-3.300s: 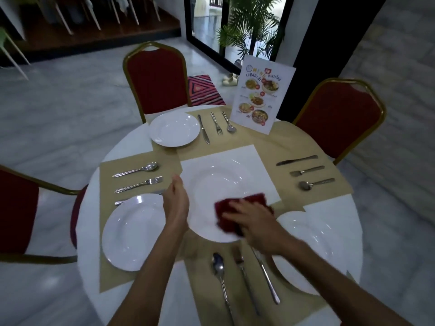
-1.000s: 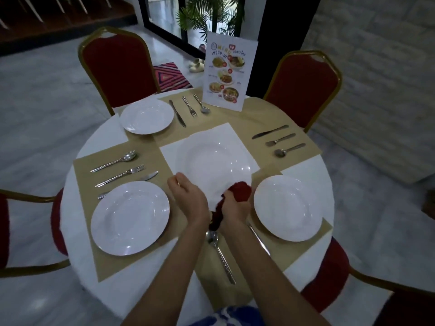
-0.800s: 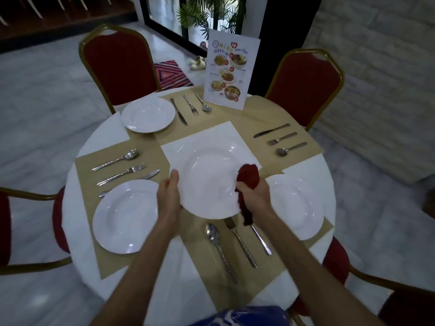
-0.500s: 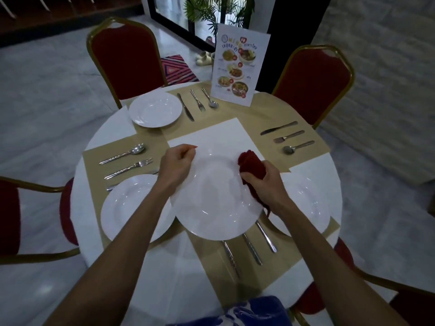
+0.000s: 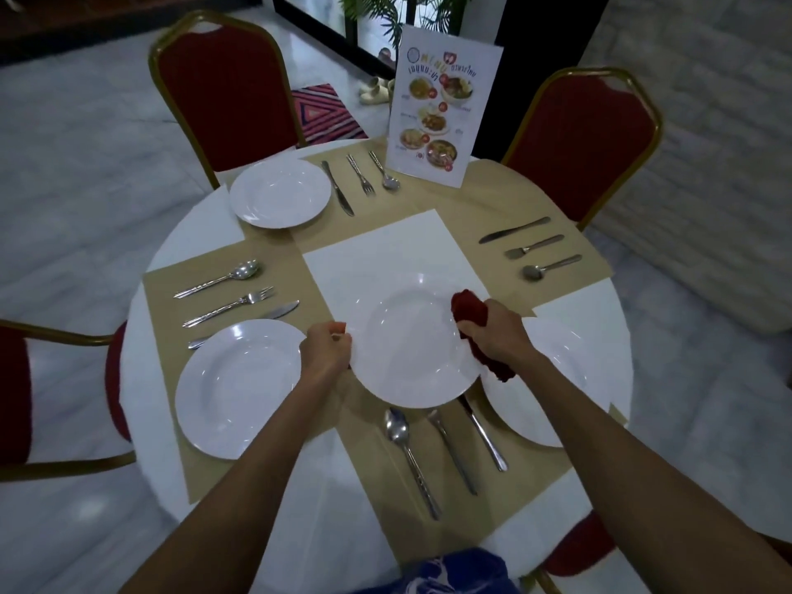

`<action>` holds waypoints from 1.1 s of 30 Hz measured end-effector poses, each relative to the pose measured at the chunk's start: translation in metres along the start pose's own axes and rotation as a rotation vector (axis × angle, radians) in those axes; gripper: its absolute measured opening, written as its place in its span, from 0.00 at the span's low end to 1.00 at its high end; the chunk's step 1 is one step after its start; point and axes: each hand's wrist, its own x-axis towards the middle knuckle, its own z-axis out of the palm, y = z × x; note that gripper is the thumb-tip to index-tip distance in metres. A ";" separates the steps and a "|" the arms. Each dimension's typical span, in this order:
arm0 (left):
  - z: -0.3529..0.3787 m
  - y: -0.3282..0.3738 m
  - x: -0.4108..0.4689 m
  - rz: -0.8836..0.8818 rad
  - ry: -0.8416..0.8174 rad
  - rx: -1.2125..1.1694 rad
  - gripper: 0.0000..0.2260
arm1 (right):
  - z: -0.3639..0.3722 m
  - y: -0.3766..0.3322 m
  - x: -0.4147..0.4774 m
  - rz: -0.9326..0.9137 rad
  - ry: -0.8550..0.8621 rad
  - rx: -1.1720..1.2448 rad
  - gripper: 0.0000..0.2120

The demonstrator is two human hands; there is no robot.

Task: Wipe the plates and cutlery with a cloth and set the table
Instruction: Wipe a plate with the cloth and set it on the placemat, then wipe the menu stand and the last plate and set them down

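Left hand pinches the round, shiny white plate at its nine o'clock rim; right hand squeezes a soft red cloth.

White plate: glossy, smooth, ceramic-looking. Dark red cloth: soft matt fabric. Near spoon: shiny polished metal. Tan placemat: matt, paper-like. Red chair: fabric upholstery, gold metal-look frame. Printed menu card: slight sheen. Grey floor: polished, marble-look.
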 end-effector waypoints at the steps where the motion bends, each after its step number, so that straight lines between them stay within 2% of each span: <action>1: 0.001 -0.003 -0.001 0.024 -0.006 0.058 0.12 | 0.005 0.003 0.005 0.001 -0.027 -0.057 0.23; 4: 0.003 -0.012 0.001 0.056 -0.021 0.155 0.12 | 0.020 0.012 0.014 0.003 -0.087 -0.145 0.23; 13: 0.011 -0.025 0.006 0.015 -0.094 0.274 0.12 | 0.033 0.022 0.023 0.038 -0.161 -0.139 0.20; 20: 0.018 -0.029 0.008 0.085 -0.159 0.367 0.08 | 0.031 0.023 0.028 0.017 -0.168 -0.196 0.19; 26: 0.022 -0.023 0.015 0.155 -0.105 0.491 0.05 | 0.020 0.018 0.033 0.001 -0.116 -0.180 0.16; 28: 0.024 -0.014 0.018 0.183 -0.075 0.509 0.08 | 0.014 0.012 0.036 -0.021 -0.088 -0.143 0.16; 30: 0.028 -0.003 0.024 0.225 -0.083 0.531 0.15 | 0.009 0.003 0.039 -0.047 -0.068 -0.065 0.17; 33: 0.038 0.029 0.039 0.318 -0.133 0.510 0.21 | 0.000 -0.016 0.045 -0.075 -0.042 0.161 0.20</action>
